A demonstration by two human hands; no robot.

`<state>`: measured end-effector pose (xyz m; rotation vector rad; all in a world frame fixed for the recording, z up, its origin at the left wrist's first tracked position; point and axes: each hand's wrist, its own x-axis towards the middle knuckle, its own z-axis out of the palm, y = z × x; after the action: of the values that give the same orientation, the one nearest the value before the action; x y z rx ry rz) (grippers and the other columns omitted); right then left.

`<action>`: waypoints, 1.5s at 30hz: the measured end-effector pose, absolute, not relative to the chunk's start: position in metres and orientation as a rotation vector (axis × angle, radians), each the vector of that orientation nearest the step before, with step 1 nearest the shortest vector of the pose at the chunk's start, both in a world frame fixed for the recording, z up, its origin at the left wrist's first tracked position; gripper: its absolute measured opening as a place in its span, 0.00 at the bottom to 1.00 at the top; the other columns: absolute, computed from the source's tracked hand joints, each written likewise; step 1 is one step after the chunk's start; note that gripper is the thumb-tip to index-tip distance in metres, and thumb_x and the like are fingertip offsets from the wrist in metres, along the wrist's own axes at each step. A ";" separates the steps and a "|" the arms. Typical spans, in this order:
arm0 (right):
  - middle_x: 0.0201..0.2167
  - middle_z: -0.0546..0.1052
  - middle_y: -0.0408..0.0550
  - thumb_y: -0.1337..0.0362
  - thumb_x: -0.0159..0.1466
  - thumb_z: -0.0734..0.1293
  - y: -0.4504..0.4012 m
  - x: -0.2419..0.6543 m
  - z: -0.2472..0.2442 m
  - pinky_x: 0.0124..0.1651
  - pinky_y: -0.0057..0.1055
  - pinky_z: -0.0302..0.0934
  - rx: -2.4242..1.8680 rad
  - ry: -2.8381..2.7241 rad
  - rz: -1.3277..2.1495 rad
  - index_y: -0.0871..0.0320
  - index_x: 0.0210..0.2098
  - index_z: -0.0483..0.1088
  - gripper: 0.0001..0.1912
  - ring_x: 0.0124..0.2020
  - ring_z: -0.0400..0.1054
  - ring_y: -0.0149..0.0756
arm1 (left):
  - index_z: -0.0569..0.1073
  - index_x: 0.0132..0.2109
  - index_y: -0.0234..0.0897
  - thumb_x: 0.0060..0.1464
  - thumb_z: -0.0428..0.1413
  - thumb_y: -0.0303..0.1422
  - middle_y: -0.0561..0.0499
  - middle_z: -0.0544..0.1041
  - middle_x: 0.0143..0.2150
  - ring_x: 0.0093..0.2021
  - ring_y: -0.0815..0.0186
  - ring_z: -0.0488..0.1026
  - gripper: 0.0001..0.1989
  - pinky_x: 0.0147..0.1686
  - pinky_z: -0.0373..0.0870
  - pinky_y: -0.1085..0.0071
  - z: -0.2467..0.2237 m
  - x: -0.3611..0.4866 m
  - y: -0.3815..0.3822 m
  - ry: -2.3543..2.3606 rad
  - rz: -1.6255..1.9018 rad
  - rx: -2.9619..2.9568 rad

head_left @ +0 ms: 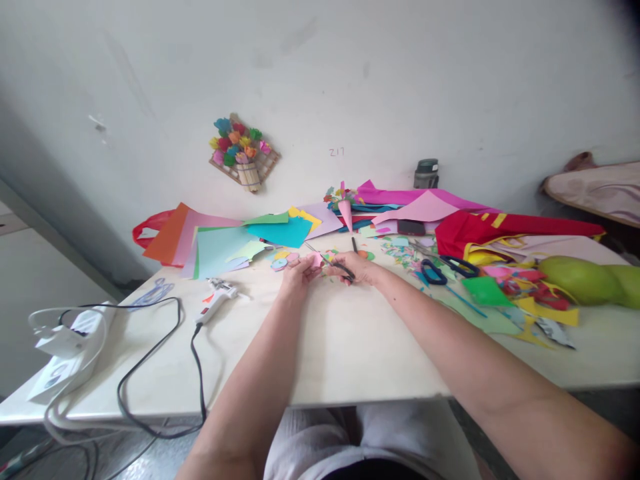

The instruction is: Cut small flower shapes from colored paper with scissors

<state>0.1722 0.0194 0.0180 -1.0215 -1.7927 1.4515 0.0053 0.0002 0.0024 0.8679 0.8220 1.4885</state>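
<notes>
Coloured sheets (226,249) lie along the far side of the pale surface (350,347), with a white glue gun (219,301) well to the left of the hands. The right hand (356,268) has its fingers curled through the handles of dark-handled scissors (343,269), whose blades reach toward the left hand (299,272), which pinches a small pink paper piece (317,259) between its fingers.
</notes>
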 end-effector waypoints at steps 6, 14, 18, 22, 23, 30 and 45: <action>0.08 0.63 0.35 0.66 0.51 0.73 0.012 0.172 0.025 0.09 0.18 0.50 -1.047 -1.778 1.447 0.61 0.24 0.64 0.12 0.08 0.54 0.22 | 0.73 0.29 0.33 0.37 0.65 0.32 0.50 0.76 0.26 0.30 0.65 0.76 0.11 0.31 0.72 0.72 0.003 0.005 0.000 0.821 1.488 0.862; 0.09 0.63 0.36 0.64 0.50 0.73 0.019 0.172 0.019 0.09 0.20 0.50 -1.029 -1.811 1.429 0.61 0.24 0.64 0.13 0.09 0.54 0.23 | 0.72 0.29 0.33 0.41 0.63 0.30 0.51 0.76 0.26 0.31 0.65 0.76 0.08 0.37 0.73 0.69 0.001 0.003 0.003 0.816 1.515 0.842; 0.09 0.62 0.35 0.64 0.50 0.73 0.017 0.172 0.021 0.09 0.19 0.49 -1.054 -1.798 1.430 0.60 0.24 0.63 0.14 0.10 0.55 0.22 | 0.71 0.29 0.33 0.40 0.63 0.31 0.50 0.76 0.26 0.31 0.64 0.76 0.09 0.36 0.73 0.68 0.001 0.003 0.003 0.822 1.528 0.871; 0.10 0.61 0.35 0.64 0.50 0.73 0.015 0.172 0.023 0.09 0.19 0.49 -1.067 -1.794 1.437 0.60 0.23 0.63 0.14 0.10 0.55 0.22 | 0.70 0.29 0.34 0.38 0.63 0.31 0.50 0.76 0.27 0.32 0.63 0.77 0.11 0.35 0.73 0.69 0.004 0.004 0.001 0.843 1.553 0.856; 0.10 0.61 0.35 0.64 0.50 0.73 0.015 0.172 0.024 0.09 0.19 0.49 -1.070 -1.797 1.436 0.60 0.23 0.63 0.13 0.10 0.55 0.22 | 0.69 0.29 0.34 0.38 0.63 0.31 0.50 0.76 0.27 0.32 0.63 0.77 0.11 0.35 0.73 0.69 0.004 0.004 0.001 0.853 1.558 0.852; 0.09 0.62 0.36 0.64 0.52 0.70 0.015 0.176 0.024 0.10 0.19 0.48 -1.084 -1.809 1.434 0.61 0.22 0.63 0.12 0.10 0.54 0.22 | 0.68 0.29 0.34 0.36 0.66 0.36 0.50 0.76 0.28 0.33 0.63 0.77 0.16 0.39 0.72 0.66 0.005 0.003 -0.002 0.885 1.565 0.922; 0.12 0.68 0.38 0.59 0.53 0.70 0.011 0.190 0.030 0.11 0.19 0.48 -0.992 -1.877 1.463 0.60 0.26 0.63 0.13 0.10 0.58 0.23 | 0.68 0.28 0.33 0.36 0.66 0.36 0.48 0.77 0.29 0.33 0.62 0.77 0.16 0.39 0.71 0.66 0.008 0.005 -0.006 0.881 1.562 0.943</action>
<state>0.1896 0.0110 0.0304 -0.9922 -1.8770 1.4633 0.0049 -0.0056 0.0083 0.9429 0.8812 1.5624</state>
